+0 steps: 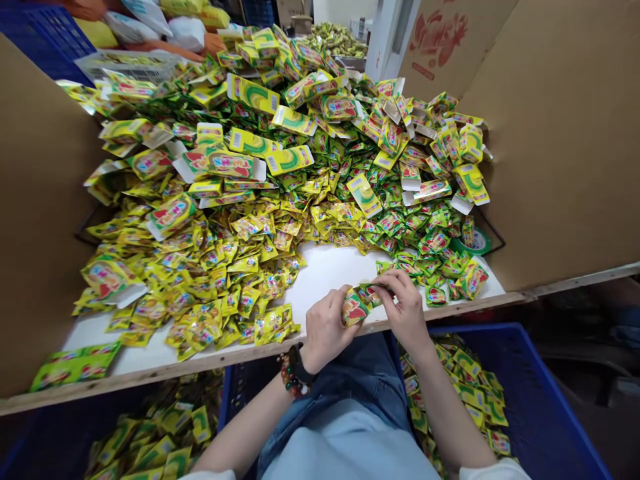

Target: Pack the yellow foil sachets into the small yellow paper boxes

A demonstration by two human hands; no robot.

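Note:
My left hand [326,328] grips a small yellow-green carton [355,307] at the front edge of the white table [325,270]. My right hand [406,307] pinches the carton's open end, with green sachets [373,289] at its mouth. A big heap of yellow sachets [220,267] lies to the left of my hands, green sachets [425,240] to the right. Folded empty cartons [250,150] are piled further back.
Cardboard walls [565,133] stand on both sides of the table. A blue crate [540,400] with filled cartons sits below right, another crate [150,440] below left. A roll of tape [475,243] lies at the right edge. Flat green packs [75,365] lie at front left.

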